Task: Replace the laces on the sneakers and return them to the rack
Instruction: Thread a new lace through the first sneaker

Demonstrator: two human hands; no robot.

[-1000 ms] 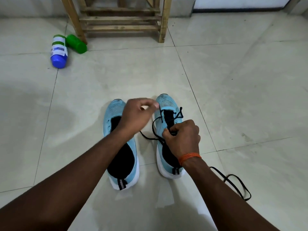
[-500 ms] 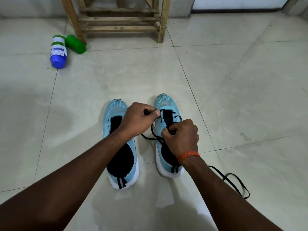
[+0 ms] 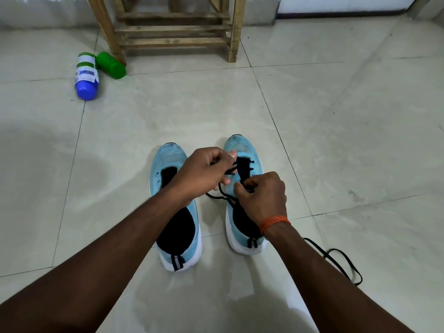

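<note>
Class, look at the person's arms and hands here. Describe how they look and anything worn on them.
The left forearm and right forearm are bare, no sleeves in view. The left hand and right hand wear no gloves, and no rings or watch show. The right wrist carries an orange thread band of several thin strands.

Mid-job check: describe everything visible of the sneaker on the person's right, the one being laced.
The right sneaker has a light blue knit-looking upper, thick white sole, black tongue and lining, and a striped heel tab. It stands upright on the tiled floor, toe toward the wooden rack, beside but apart from the left sneaker. A black lace runs through some front eyelets. The left hand pinches the lace by the forefoot; the right hand pinches it at mid-shoe, hiding the eyelets there.
</note>
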